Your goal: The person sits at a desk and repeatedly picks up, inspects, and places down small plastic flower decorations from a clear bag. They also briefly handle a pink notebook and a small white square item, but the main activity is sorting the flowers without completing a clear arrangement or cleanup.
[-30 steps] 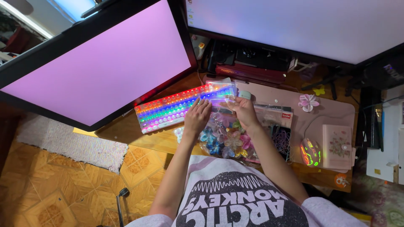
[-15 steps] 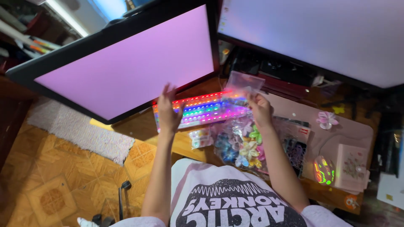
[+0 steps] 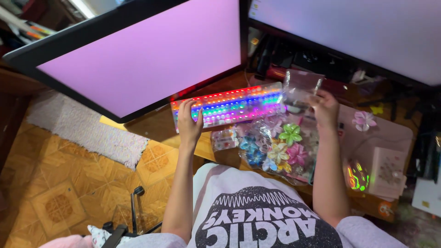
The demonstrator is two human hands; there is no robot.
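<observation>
1. Nearest, at the front edge of the counter: a clear bag of coloured flowers, lying flat, untouched by either hand, just as it lay a second ago.
2. Just left of it, a small clear packet, apart from both hands.
3. Changed since a second ago: left hand gone from the small clear bag, swung out to the left, and now down on the left end of the rainbow-lit keyboard.
4. Meaning, as a judgement: two-handed work on the bag broken off for now, the keyboard being steadied or shifted.
5. Left hand pose: palm down, forearm straight out from the body, fingers spread fairly wide and laid over the keys, thumb at the near edge; gripping or merely resting, hard to tell from above.
6. Right hand: raised above the counter, forearm reaching forward, fingers narrow and pinched on the lower edge of the small clear bag, held upright beyond the keyboard's right end.
7. Contents of that bag: possibly empty, too glassy to say.
8. Right of the hand, a pink mat with a lone pale flower, a glowing mouse nearer.
9. Farthest: two lit screens, side by side.
</observation>
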